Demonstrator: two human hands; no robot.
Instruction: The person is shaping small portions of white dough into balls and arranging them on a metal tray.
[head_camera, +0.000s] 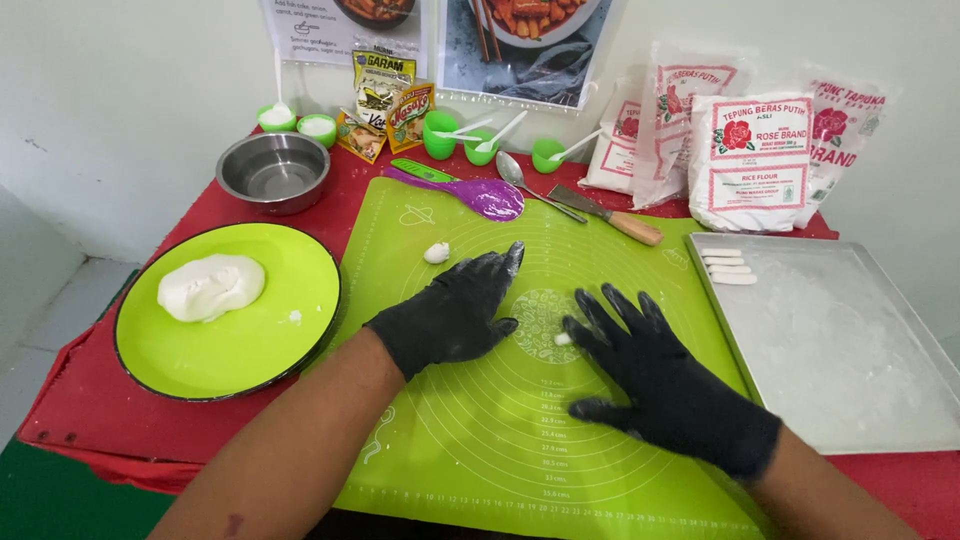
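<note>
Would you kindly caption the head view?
Gloved left hand and right hand roll dough on a green mat.

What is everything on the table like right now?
left hand: gloved, flat on mat
right hand: gloved, rolling dough piece
green mat: spread flat
green plate: holds dough lump
steel bowl: empty
metal tray: floured, four dough sticks
flour bags: upright
</note>
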